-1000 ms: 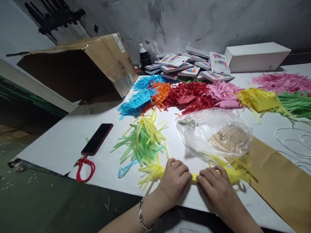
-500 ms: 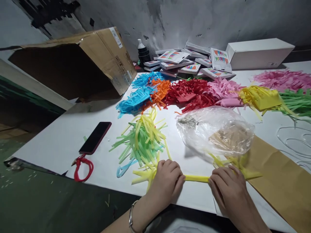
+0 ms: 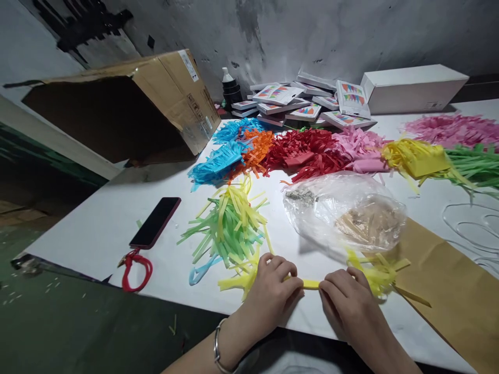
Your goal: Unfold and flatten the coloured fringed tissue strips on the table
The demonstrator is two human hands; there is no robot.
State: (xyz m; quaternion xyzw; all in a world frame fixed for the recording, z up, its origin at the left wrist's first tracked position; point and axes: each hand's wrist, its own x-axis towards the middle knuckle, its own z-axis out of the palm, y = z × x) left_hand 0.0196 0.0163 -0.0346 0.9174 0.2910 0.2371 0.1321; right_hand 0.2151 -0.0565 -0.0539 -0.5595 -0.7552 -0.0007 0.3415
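Note:
A yellow tissue paper tassel (image 3: 311, 284) lies stretched sideways near the table's front edge, its rolled middle strip showing between my hands. My left hand (image 3: 273, 288) is closed on the strip's left part, with fringe (image 3: 237, 280) fanning out beyond it. The fingers of my right hand (image 3: 346, 298) pinch the strip's other part, and more fringe (image 3: 378, 275) spreads past them over brown paper. Just beyond my left hand lie green and yellow fringed tassels (image 3: 230, 221) and a light blue loop (image 3: 202, 270).
A clear plastic bag (image 3: 343, 208) lies ahead of my right hand. Blue, orange, red (image 3: 304, 153), pink and yellow fringes line the back. Behind are flat printed boxes (image 3: 278, 94), a white box (image 3: 413, 88) and an open carton (image 3: 167, 98). A phone (image 3: 155, 223) lies left; brown paper (image 3: 448, 285) right.
My right hand has moved left, closer to my left hand, so less of the rolled yellow strip shows between them. The right fringe has shifted with it. My left hand moved slightly right.

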